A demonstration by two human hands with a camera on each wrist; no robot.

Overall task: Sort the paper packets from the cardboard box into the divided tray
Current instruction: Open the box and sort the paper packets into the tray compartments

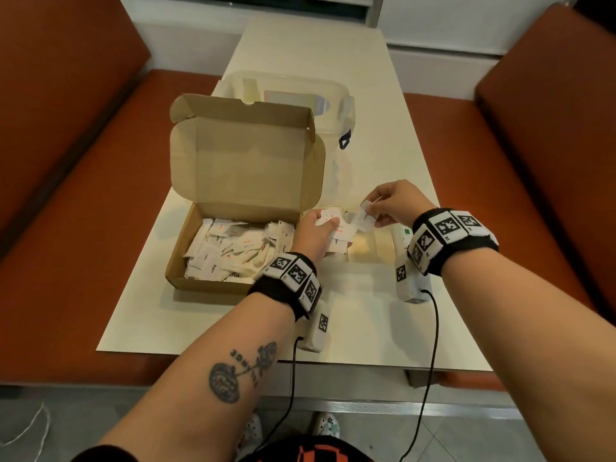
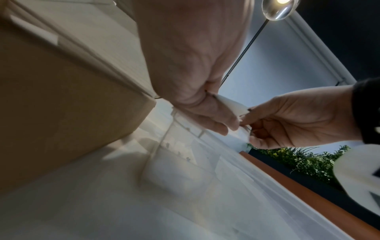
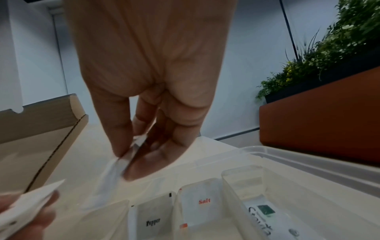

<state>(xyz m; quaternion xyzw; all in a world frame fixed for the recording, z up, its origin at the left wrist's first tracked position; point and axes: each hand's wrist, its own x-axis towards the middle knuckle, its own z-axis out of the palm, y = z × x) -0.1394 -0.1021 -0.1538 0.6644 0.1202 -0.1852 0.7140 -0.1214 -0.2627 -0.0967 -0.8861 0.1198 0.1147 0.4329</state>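
The left hand (image 1: 313, 233) grips a bunch of packets (image 1: 336, 228) just past the right edge of the box (image 1: 213, 278), its fingers curled round them above the near end of the tray (image 1: 370, 251). The right hand (image 1: 390, 203) pinches a single white packet (image 1: 365, 213) between thumb and fingertips, close beside the left hand's bunch and over the tray (the right wrist view shows this packet (image 3: 111, 172) hanging down from the pinch).

The box stands open on the bench (image 1: 366, 311), lid upright, with many more packets (image 1: 233, 251) lying loose inside. The tray lies touching or just beside the box on its right. In the right wrist view its compartments hold a packet marked "Pepper" (image 3: 153, 222), next to it one marked "Salt" (image 3: 203, 202), and further right one with a green mark (image 3: 265, 211).

A clear plastic tub (image 1: 300, 95) stands behind the box. Orange seats (image 1: 83, 195) run along both sides of the bench.
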